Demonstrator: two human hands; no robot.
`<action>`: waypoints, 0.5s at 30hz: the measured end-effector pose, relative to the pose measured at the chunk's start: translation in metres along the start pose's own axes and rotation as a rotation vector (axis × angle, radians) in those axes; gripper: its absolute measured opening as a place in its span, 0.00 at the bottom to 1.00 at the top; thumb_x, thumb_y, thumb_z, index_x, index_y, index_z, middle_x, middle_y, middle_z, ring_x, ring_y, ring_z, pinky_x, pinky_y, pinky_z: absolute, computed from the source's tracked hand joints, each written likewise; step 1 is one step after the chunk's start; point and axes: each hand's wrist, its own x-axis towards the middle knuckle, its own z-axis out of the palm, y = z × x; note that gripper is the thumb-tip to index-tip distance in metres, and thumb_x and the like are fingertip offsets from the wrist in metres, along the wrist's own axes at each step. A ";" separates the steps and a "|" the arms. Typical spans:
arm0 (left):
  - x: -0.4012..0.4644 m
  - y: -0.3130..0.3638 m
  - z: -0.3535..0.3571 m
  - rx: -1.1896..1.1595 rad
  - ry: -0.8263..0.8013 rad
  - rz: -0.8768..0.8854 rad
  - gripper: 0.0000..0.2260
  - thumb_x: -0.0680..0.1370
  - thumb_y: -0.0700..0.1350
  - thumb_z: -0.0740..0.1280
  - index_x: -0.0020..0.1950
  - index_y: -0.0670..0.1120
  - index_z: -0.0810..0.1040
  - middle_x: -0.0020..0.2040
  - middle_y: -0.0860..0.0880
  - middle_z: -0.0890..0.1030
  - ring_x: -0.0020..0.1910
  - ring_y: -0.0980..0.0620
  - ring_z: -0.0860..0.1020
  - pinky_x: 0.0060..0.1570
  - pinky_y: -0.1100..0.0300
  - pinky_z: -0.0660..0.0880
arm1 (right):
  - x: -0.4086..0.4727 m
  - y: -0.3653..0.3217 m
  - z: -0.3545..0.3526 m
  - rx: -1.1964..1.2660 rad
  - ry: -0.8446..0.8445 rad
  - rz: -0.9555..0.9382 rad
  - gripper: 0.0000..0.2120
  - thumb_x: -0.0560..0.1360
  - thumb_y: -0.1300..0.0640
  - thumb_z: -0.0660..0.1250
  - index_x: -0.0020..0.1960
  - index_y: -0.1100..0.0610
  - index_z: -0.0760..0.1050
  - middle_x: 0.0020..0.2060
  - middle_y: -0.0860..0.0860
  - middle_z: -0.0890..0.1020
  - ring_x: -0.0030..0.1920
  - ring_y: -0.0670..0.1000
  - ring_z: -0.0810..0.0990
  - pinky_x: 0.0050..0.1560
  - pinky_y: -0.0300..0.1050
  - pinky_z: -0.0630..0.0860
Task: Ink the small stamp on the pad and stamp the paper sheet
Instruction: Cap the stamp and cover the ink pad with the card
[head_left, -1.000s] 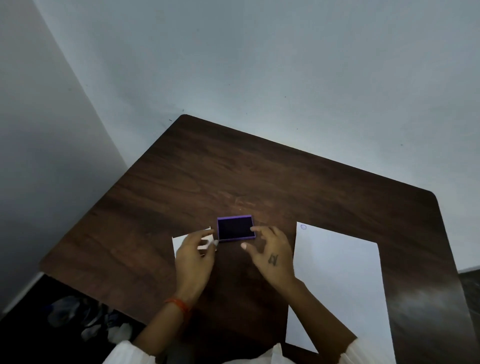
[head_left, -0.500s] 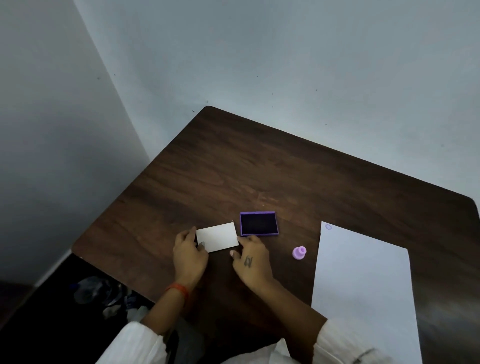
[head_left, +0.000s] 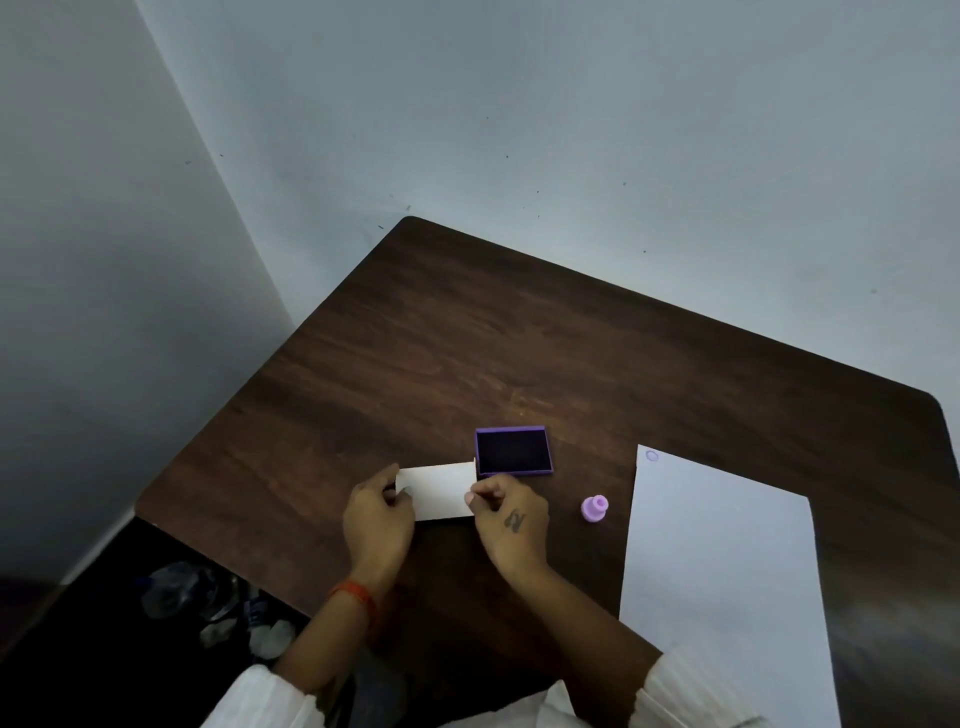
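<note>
A purple ink pad (head_left: 513, 450) lies open on the dark wooden table (head_left: 467, 353), its dark pad showing. Its white lid (head_left: 439, 491) lies just left of it. My left hand (head_left: 376, 519) grips the lid's left end and my right hand (head_left: 506, 517) pinches its right end. The small lilac stamp (head_left: 594, 507) stands upright to the right of my right hand, untouched. The white paper sheet (head_left: 722, 561) lies at the right, with one round stamped mark (head_left: 651, 455) in its far left corner.
The table stands in a corner between two pale walls. Its left edge drops to a dark floor with a few plastic bags or bottles (head_left: 208, 603). White sleeves show at the bottom of the view.
The lid has come off the ink pad and now lies to its left, held at both ends. The view shifted left, bringing the lilac stamp into sight.
</note>
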 end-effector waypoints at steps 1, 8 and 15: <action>-0.001 0.003 0.000 -0.023 0.004 -0.001 0.17 0.76 0.36 0.62 0.65 0.43 0.72 0.66 0.42 0.74 0.63 0.44 0.72 0.64 0.51 0.68 | 0.001 0.000 -0.003 0.028 0.025 0.005 0.07 0.72 0.61 0.69 0.50 0.56 0.79 0.48 0.52 0.84 0.43 0.41 0.77 0.40 0.25 0.66; 0.002 0.040 0.017 -0.125 0.010 0.053 0.17 0.75 0.34 0.62 0.62 0.44 0.75 0.63 0.44 0.77 0.62 0.47 0.74 0.66 0.51 0.69 | 0.021 -0.002 -0.037 0.136 0.184 0.056 0.14 0.71 0.62 0.70 0.56 0.57 0.78 0.51 0.54 0.84 0.47 0.45 0.79 0.49 0.35 0.73; 0.015 0.066 0.050 -0.119 -0.048 0.069 0.17 0.74 0.32 0.63 0.61 0.44 0.76 0.62 0.44 0.78 0.61 0.47 0.75 0.65 0.52 0.70 | 0.047 0.005 -0.061 0.101 0.262 0.109 0.13 0.70 0.62 0.70 0.55 0.57 0.79 0.50 0.54 0.85 0.45 0.46 0.79 0.46 0.38 0.72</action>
